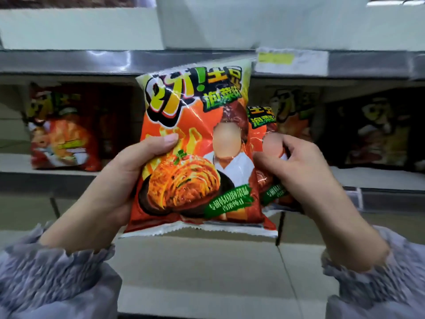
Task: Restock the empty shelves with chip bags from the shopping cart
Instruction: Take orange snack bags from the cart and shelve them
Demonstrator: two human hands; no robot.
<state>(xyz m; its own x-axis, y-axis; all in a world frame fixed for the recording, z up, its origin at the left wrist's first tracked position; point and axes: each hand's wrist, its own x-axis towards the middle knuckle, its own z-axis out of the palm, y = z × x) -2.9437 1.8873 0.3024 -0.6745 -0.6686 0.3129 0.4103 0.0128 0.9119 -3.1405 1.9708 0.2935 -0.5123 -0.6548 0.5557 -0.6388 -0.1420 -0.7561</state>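
You've got two chip bags up in front of the shelf. Your left hand (119, 176) grips the front bag (197, 146) by its left edge, and your right hand (296, 171) pinches the second bag (262, 125) tucked just behind it. Neither's shelved yet. The shelf (368, 178) already holds a matching bag (62, 134) far left and darker bags (372, 134) far right, with a gap between. Green print reads 泡菜味, kimchi flavour. The price tag (292, 61) is too blurry to read. Cart's out of view.

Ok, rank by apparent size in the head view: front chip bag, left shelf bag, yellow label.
1. front chip bag, though nearest the camera
2. left shelf bag, farther back
3. yellow label
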